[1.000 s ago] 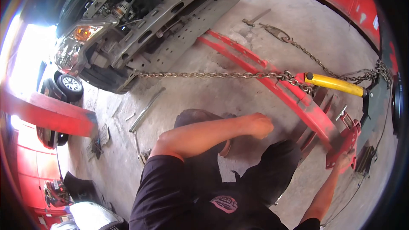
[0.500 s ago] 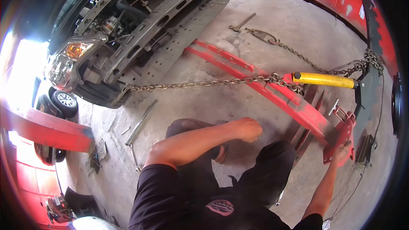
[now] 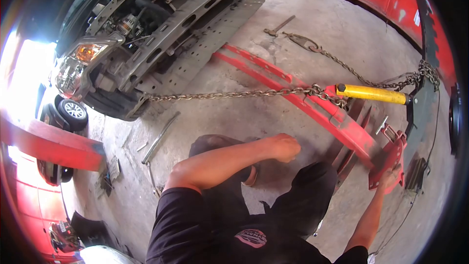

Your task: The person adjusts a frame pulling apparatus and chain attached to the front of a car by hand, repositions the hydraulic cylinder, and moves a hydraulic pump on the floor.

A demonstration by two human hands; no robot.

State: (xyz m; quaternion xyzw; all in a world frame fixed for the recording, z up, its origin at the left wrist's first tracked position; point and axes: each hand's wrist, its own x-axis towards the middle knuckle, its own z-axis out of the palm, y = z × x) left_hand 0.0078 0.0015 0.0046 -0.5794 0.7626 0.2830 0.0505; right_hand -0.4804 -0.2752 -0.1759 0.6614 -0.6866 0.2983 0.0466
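My left hand [image 3: 285, 147] is a fist held over the floor in front of my knees, and nothing shows in it. My right hand [image 3: 389, 180] grips the lower edge of a red steel bracket [image 3: 391, 159] with holes, at the foot of a red beam [image 3: 317, 112]. A clamp with a T-handle [image 3: 386, 126] sits on top of that bracket. Above the beam lies a yellow hydraulic ram [image 3: 373, 94], its end against a dark upright post [image 3: 424, 102]. A taut chain [image 3: 220, 96] runs from the beam to the car's front end [image 3: 166, 44].
A hammer [image 3: 279, 27] and a hook-ended chain [image 3: 337, 61] lie on the concrete floor [image 3: 229, 122]. Left of me are a metal bar [image 3: 160, 137], a red post arm [image 3: 58, 144] and a wheel [image 3: 73, 110]. A dark block [image 3: 416, 173] stands beyond the bracket.
The view has shifted very slightly. My left hand stays a fist and my right hand keeps its place on the red bracket; the chain and ram look the same.
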